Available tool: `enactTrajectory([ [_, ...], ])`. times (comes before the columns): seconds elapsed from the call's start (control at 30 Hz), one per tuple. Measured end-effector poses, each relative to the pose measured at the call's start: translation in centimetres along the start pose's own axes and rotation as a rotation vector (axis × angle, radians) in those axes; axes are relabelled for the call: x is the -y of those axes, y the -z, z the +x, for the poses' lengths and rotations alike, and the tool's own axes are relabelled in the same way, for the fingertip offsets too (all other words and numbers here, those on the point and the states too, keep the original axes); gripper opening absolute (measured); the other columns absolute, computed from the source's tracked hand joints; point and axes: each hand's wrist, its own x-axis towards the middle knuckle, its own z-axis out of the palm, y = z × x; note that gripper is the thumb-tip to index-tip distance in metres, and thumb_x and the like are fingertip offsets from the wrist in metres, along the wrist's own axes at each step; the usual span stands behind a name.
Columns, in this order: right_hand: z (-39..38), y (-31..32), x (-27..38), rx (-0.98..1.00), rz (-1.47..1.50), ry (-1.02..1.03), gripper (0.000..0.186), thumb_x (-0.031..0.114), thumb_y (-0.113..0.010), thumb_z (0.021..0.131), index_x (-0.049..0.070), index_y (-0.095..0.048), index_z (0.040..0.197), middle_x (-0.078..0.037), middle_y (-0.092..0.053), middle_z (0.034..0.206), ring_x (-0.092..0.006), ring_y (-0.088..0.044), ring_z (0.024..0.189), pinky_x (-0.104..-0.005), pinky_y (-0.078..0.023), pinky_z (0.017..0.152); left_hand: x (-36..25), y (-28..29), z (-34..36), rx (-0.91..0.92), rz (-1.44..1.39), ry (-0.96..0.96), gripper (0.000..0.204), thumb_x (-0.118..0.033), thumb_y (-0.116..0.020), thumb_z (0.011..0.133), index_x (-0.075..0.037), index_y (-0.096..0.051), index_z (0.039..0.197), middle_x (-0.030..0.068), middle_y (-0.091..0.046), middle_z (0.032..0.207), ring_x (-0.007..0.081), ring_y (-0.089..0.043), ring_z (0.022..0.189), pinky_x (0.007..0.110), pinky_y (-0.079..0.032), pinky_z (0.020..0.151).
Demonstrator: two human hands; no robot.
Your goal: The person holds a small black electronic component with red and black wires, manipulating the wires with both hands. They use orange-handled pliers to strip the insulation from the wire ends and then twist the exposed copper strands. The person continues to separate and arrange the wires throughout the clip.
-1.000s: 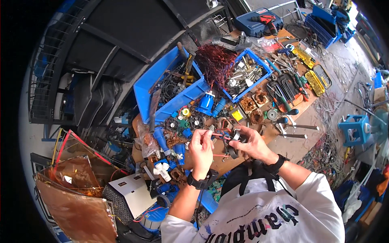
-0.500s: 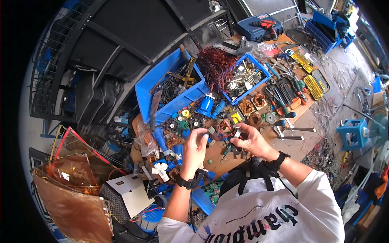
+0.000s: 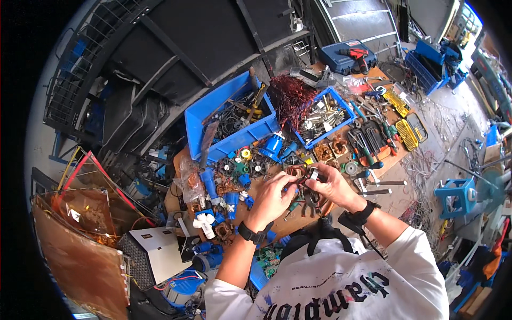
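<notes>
Close in front of my body, both hands meet over the near edge of the workbench. My right hand is closed round a small dark part with a pale ring, and thin wires show about it. At its left, my left hand has its fingertips pinched together beside that part. What those fingertips grip is too small to tell. Under the hands lie dark wires and pliers-like tools, partly hidden. A white plastic fitting and blue plastic pieces lie left of my left wrist.
Behind the hands stand a large blue crate of wires and tools, and a smaller blue tray of metal rods. Tangled red wire lies between them. Hand tools and a red drill are further right, a blue stool beyond.
My left hand has moved right, up to the part in my right hand, and its fingers have come together. My right hand stays closed on the part. The whole view has shifted slightly.
</notes>
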Motion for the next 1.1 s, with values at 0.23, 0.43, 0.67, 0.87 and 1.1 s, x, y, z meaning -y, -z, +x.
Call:
enactTrajectory([
  [0.23,0.4,0.1,0.8,-0.051,-0.060,-0.051,0.063,0.026,-0.069,0.082,-0.011,-0.043,0.126,-0.006,-0.061,0.094,-0.0085,-0.056,0.080,-0.0226,-0.048,0.067,0.0,-0.1,-0.8,-0.187,0.055,-0.075,0.012,-0.009,-0.053,0.092,0.002,-0.059,0.092,0.0152,-0.060,0.085,0.0332,-0.059,0.075,0.037,-0.047,0.067],
  [0.43,0.1,-0.8,2.0,-0.228,0.045,-0.078,0.058,0.025,-0.063,0.085,-0.009,-0.044,0.127,-0.003,-0.059,0.086,-0.0057,-0.051,0.062,-0.0205,-0.040,0.050,0.5,0.6,-1.9,-0.384,-0.131,0.149,0.018,-0.013,-0.049,0.097,-0.002,-0.060,0.089,0.0010,-0.056,0.075,0.0107,-0.051,0.069,0.026,-0.042,0.064],
  [0.67,1.6,0.0,2.5,-0.128,-0.024,-0.070,0.034,0.027,-0.053,0.087,-0.001,-0.057,0.105,-0.001,-0.059,0.081,-0.0057,-0.048,0.059,-0.0209,-0.039,0.050,3.3,2.4,-2.9,-0.531,-0.667,0.335,0.020,-0.017,-0.048,0.099,-0.004,-0.058,0.088,-0.0051,-0.042,0.064,0.0021,-0.037,0.056,0.021,-0.035,0.052],
  [0.87,1.8,-1.0,3.4,-0.061,-0.067,-0.054,0.039,0.027,-0.055,0.088,-0.001,-0.054,0.115,-0.002,-0.061,0.089,-0.0051,-0.050,0.067,-0.0205,-0.039,0.055,3.0,2.3,-3.1,-0.366,-0.024,0.127,0.033,-0.008,-0.061,0.087,0.000,-0.051,0.118,0.0159,-0.063,0.110,0.0274,-0.063,0.100,0.034,-0.052,0.082],
  [1.1,1.9,-2.3,3.6,-0.040,-0.027,-0.040,0.044,0.025,-0.055,0.088,-0.001,-0.051,0.122,-0.001,-0.061,0.092,-0.0047,-0.052,0.070,-0.0205,-0.040,0.057,2.3,1.4,-1.0,-0.236,-0.218,0.039,0.027,-0.013,-0.068,0.084,0.001,-0.061,0.106,0.0125,-0.066,0.092,0.0296,-0.066,0.089,0.034,-0.050,0.078],
])
